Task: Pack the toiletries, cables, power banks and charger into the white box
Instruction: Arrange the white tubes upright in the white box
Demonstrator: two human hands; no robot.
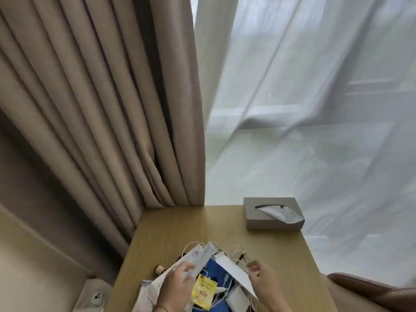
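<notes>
At the bottom of the head view, on a wooden table (180, 226), lies a pile of items. My left hand (175, 287) grips a long white wrapped toiletry packet (200, 260) that points up and to the right. My right hand (261, 280) pinches the edge of a white box flap (231, 272). Between my hands lie a yellow sachet (203, 293), a blue item (213, 269), a white charger (236, 299) and white cables (238, 253). More white packets (148, 293) sit under my left wrist. The box body is mostly out of frame.
A grey tissue box (272, 213) stands at the table's far right. A small cork-topped bottle (158, 269) lies left of the pile. Beige curtains (101, 109) and a sheer white curtain (315, 131) hang behind the table. A brown seat (378, 293) is at the lower right.
</notes>
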